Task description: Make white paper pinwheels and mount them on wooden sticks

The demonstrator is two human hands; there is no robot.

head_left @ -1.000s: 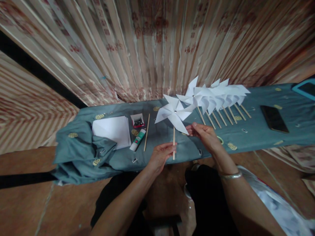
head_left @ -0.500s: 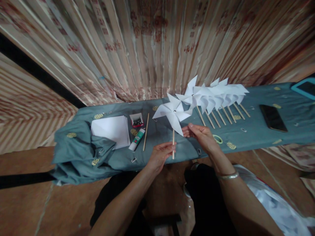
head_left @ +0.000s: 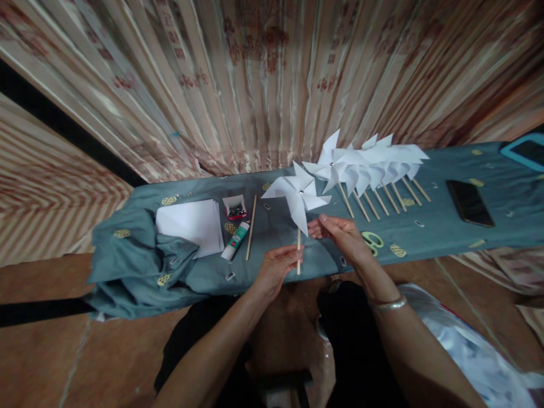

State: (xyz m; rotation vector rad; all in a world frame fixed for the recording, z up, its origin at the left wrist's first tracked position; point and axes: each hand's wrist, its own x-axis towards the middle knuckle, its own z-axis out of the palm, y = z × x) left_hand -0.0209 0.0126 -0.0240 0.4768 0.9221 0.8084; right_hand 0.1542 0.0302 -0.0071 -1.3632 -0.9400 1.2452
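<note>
A white paper pinwheel (head_left: 298, 212) on a thin wooden stick is held upright over the table, a shiny pin head at its centre. My left hand (head_left: 275, 267) pinches the lower part of that stick between thumb and fingers. Just right of the lowest blade, my right hand (head_left: 342, 233) has its fingers stretched toward the stick, holding nothing that I can see. Whether those fingertips touch the paper I cannot tell. Beyond it, several finished pinwheels (head_left: 374, 164) lie overlapping in a row, sticks toward me.
Left on the cloth-covered table (head_left: 140, 215) lie a stack of white paper (head_left: 189, 221), an open box of pins (head_left: 235, 208), a glue stick (head_left: 235, 241) and a loose wooden stick (head_left: 252, 226). Green-handled scissors (head_left: 373, 242) and a phone (head_left: 470, 203) are to the right.
The pinwheel's blades have turned slightly, the lowest one swinging left. My right hand has shifted a little left, uncovering more of the scissors. My left hand keeps its grip.
</note>
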